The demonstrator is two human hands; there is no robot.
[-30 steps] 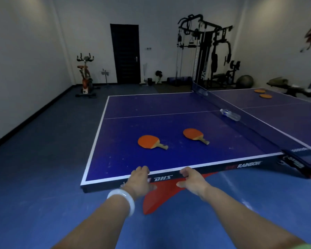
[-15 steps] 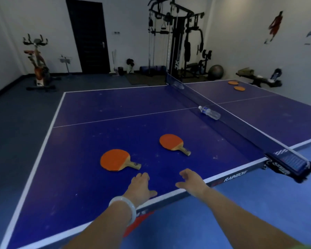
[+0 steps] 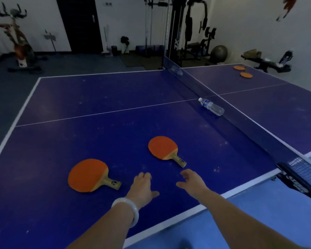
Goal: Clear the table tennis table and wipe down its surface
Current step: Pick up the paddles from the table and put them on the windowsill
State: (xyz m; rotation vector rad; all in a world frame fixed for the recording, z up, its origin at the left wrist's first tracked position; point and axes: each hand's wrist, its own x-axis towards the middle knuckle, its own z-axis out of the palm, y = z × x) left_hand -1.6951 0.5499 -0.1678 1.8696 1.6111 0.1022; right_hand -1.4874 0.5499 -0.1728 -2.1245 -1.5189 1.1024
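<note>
Both of your arms reach in from the bottom of the frame over the near edge of the table (image 3: 115, 97). Your left hand (image 3: 142, 188), with a white bangle (image 3: 127, 211) on its wrist, hangs over the blue surface with fingers relaxed and thumb out to the right, holding nothing. It sits just right of the handle of the left paddle (image 3: 90, 175), which lies flat at lower centre-left, orange face up, handle pointing right.

Your right hand (image 3: 191, 182) is also loose, fingers slightly spread and gripping nothing. Its fingertips are just below the handle end of the right paddle (image 3: 162, 148), close but apart from it. That paddle lies flat at centre frame, handle pointing to the lower right.

A bottle (image 3: 212, 106) lies on its side against the near face of the net (image 3: 241, 123), right of centre, cap toward the upper left. The net runs from upper centre down to the clamp at the right edge. Beyond it, in the upper right, two far paddles (image 3: 242, 71) lie near the table's far corner. The surface shows pale specks and smudges around the near paddles.

An exercise bike (image 3: 20, 42) stands in the upper left, and a weight machine (image 3: 185, 29) at upper centre.
</note>
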